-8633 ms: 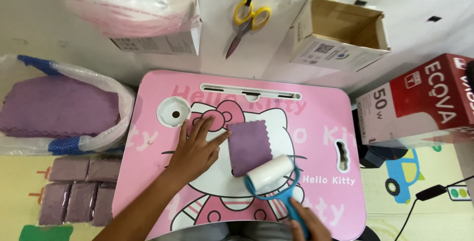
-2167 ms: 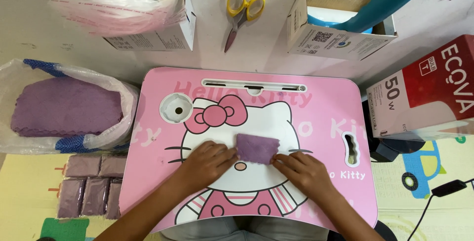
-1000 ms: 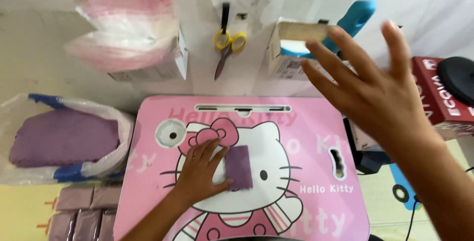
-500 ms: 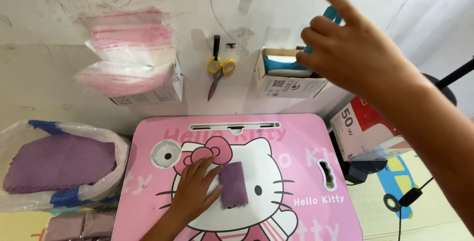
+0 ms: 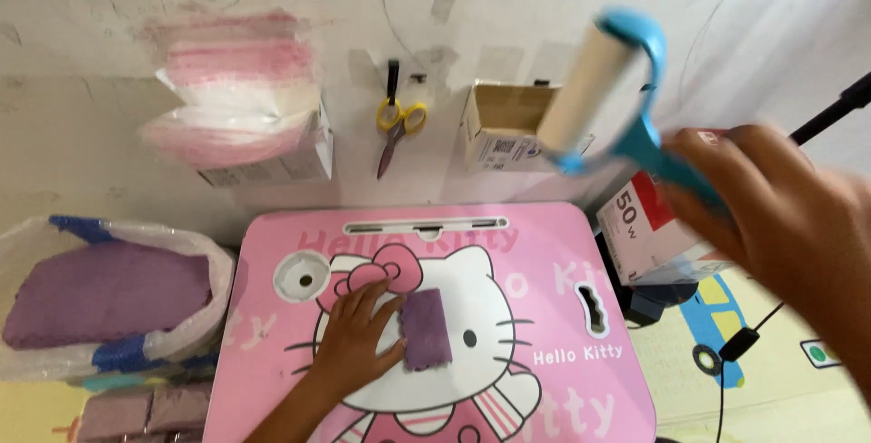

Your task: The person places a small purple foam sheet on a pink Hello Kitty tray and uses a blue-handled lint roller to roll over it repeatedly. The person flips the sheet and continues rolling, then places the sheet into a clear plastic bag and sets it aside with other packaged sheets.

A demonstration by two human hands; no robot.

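Pinning the purple cloth (image 5: pixel 425 329) flat on the pink table (image 5: pixel 562 253) with my open left hand (image 5: pixel 356 345), my right hand (image 5: pixel 789 216) grips the lint roller (image 5: pixel 594 89) aloft; rolling looks not begun.

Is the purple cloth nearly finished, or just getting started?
Part way. Done: a folded purple cloth lies on the pink table. In hand: the left hand pins it while the right hand lifts a lint roller. Left: a bag of purple cloth.

Left hand (image 5: pixel 356 341) lies flat, fingers spread, palm down; right hand (image 5: pixel 789 216) is raised, fingers curled in a grip
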